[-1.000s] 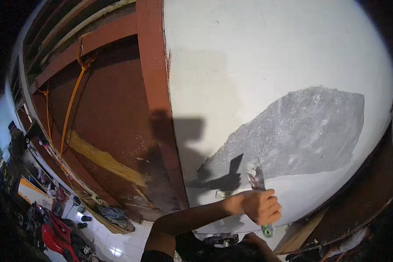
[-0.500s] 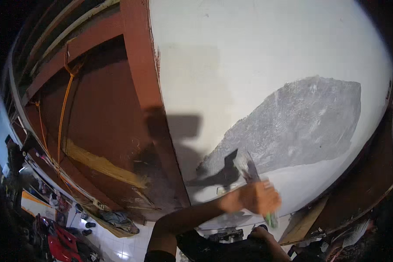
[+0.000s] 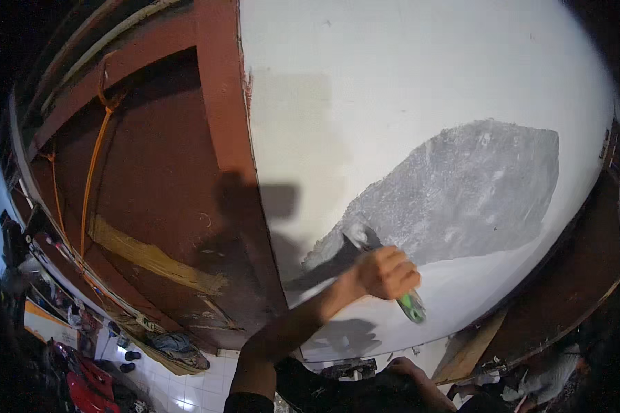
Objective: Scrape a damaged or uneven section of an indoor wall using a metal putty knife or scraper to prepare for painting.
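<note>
My left hand [image 3: 387,272] is shut on a putty knife with a green handle [image 3: 413,308]. Its metal blade [image 3: 358,235] lies against the white wall [image 3: 393,82], at the lower left edge of a rough grey patch [image 3: 468,193]. My left forearm rises from the lower middle of the view and throws a shadow on the wall. My right hand [image 3: 408,370] shows only partly at the bottom edge, beside a dark flat object [image 3: 348,368]. Its fingers are too hidden to tell their state.
A red-brown post [image 3: 227,138] borders the wall on the left, with dark red panelling [image 3: 151,179] and an orange cord [image 3: 93,172] beyond it. Below lie a tiled floor [image 3: 186,382], cloth, a red object [image 3: 83,392] and wooden boards [image 3: 475,347].
My left hand has carried the putty knife up and to the left along the wall. The blade now sits at the grey patch's lower left edge.
</note>
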The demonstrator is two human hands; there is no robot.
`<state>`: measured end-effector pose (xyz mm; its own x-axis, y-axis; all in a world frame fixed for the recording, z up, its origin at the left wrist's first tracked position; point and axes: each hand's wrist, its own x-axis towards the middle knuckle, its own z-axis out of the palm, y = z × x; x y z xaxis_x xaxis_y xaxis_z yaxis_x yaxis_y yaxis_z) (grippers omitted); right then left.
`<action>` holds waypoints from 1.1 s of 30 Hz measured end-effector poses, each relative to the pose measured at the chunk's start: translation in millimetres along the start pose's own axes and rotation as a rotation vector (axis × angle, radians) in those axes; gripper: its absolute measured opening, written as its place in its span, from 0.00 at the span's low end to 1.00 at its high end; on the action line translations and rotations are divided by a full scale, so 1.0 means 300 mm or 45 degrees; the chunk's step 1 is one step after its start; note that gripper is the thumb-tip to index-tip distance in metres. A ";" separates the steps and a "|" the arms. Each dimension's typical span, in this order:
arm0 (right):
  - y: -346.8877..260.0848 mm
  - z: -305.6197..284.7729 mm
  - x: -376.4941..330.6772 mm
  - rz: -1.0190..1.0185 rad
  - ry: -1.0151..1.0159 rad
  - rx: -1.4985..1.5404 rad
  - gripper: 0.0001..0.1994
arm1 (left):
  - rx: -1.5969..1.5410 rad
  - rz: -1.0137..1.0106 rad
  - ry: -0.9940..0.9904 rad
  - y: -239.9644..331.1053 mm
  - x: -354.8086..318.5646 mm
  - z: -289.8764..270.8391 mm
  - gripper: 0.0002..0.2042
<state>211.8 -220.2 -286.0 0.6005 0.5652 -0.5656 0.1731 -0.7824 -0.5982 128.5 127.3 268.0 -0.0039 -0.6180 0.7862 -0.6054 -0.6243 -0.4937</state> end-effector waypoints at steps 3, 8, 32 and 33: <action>-0.281 -0.011 -0.048 -0.086 -0.012 0.199 0.15 | 0.151 0.031 -0.008 0.099 0.026 -0.017 0.07; -0.454 -0.065 -0.159 -0.148 0.048 0.396 0.14 | 0.235 0.015 -0.111 -0.020 -0.039 -0.046 0.08; -0.324 -0.059 -0.104 -0.177 0.121 0.820 0.14 | -0.119 0.065 -0.109 0.035 -0.124 -0.070 0.08; -0.320 -0.055 -0.096 -0.198 0.105 0.849 0.14 | -0.112 0.073 -0.114 0.021 -0.133 -0.076 0.08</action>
<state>190.8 -165.7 -202.9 0.6697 0.6154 -0.4156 -0.2393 -0.3510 -0.9053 106.7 158.9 241.9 0.0285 -0.6940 0.7194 -0.6736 -0.5451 -0.4991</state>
